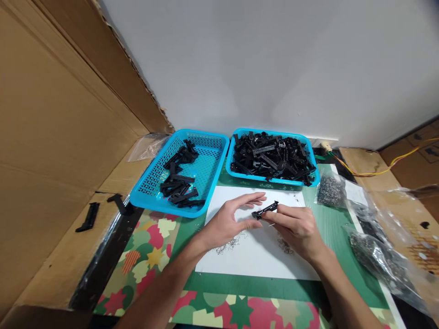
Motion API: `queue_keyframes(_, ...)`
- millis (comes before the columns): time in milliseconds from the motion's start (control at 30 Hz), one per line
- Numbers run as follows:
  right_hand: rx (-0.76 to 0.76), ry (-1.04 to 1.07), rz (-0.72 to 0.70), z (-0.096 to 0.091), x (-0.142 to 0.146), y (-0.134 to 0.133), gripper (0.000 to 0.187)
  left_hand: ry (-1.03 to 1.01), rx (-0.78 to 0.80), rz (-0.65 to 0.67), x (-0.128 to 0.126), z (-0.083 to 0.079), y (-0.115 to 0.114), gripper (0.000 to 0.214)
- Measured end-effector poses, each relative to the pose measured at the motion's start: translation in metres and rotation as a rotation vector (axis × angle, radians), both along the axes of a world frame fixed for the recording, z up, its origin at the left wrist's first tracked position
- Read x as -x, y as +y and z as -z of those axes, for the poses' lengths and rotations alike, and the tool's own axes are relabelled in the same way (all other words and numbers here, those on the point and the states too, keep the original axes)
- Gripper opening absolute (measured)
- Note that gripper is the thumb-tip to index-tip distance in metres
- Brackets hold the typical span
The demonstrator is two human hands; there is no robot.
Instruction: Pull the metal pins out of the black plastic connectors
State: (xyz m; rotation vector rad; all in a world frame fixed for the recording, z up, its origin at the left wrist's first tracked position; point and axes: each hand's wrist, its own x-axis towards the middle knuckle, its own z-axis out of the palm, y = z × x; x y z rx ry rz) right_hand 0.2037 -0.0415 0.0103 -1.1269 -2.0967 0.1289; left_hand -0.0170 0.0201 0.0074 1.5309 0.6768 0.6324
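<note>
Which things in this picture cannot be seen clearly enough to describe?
Head view only:
- black part: too small for detail; right hand covers one end.
- small metal pieces on white sheet: too small; left hand hides some.
- bag contents at right: blurred by plastic.
- lower layers in the right basket: buried.

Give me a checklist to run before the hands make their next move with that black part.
1. Black part held by both hands: ok, right hand pinches it, left hand touches its end.
2. Part over the white sheet: ok.
3. Thin pin in right fingers: cannot tell.
4. Loose metal bits within reach: ok.
5. Left basket has room: ok.
6. Right basket stocked: ok.
</note>
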Motion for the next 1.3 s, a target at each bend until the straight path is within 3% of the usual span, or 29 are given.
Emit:
queue_keyframes(100,0.080,-0.021,0.003,0.007,0.000,0.000,0.032,0.142,-0.245,-0.115,0.001,0.003,0.001,0.045)
queue_keyframes(200,0.209,0.000,0.003,0.014,0.000,0.001,0.027,0.228,-0.402,-0.147,0.001,0.007,0.000,0.020)
queue_keyframes(367,0.574,0.094,0.026,0.010,0.000,0.002,0.021,0.254,-0.497,-0.171,0.000,0.016,-0.001,0.016)
queue_keyframes(467,0.694,0.178,0.092,0.002,0.002,0.002,0.018,0.258,-0.517,-0.183,-0.001,0.021,-0.002,0.019)
queue_keyframes(800,0.787,0.269,0.147,0.004,0.018,0.001,0.021,0.269,-0.612,-0.152,-0.003,0.028,-0.004,0.015)
queue_keyframes(1000,0.911,0.499,0.248,0.012,0.025,0.001,0.019,0.256,-0.635,-0.166,-0.006,0.032,-0.006,0.018)
queue_keyframes(1167,0.905,0.698,0.272,0.018,0.033,-0.002,0.018,0.264,-0.613,-0.178,-0.006,0.034,-0.007,0.019)
queue_keyframes(1300,0.871,0.730,0.296,0.021,0.036,-0.007,0.015,0.275,-0.588,-0.197,-0.006,0.034,-0.006,0.016)
